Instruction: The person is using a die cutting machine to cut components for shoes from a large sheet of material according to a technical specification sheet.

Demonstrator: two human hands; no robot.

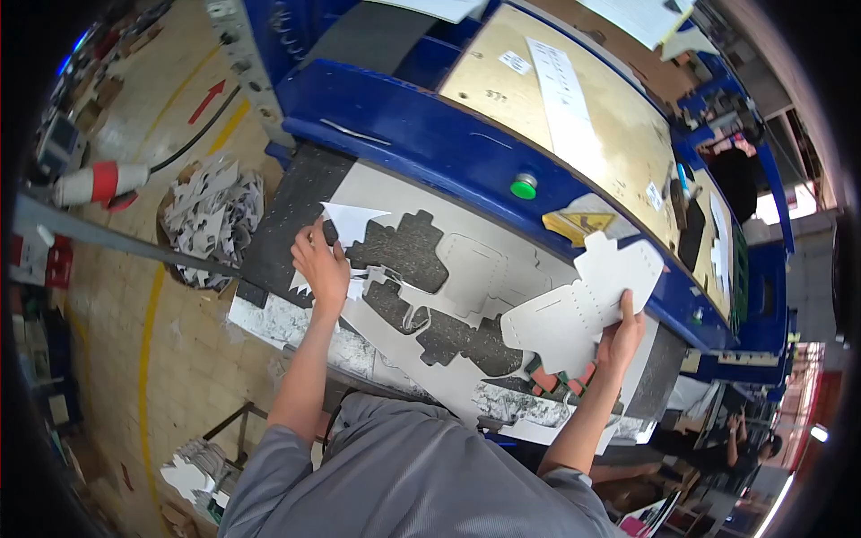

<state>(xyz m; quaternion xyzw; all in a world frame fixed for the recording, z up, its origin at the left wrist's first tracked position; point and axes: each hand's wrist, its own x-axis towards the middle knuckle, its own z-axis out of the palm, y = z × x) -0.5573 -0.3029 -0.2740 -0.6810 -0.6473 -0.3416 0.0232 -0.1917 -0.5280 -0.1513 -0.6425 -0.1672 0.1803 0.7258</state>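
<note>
In my right hand [619,336] is a flat die-cut cardboard blank [574,296], white with notched edges and dotted crease lines. The thumb lies over its right side, and the blank is raised above the sheet. My left hand [323,267] is closed on torn white cardboard scrap [357,221] at the left end of the bed. Below both hands lies a large cut cardboard sheet [395,345], with blank-shaped openings showing the dark, speckled bed [287,202]. One cut blank [475,269] still sits within the sheet, between my hands.
A blue press frame [404,121] with a green button [523,186] runs along the far side. A carton of paper scraps [215,224] stands on the floor at left. Red and green blocks [560,381] lie by my right forearm. A person [740,444] is at far right.
</note>
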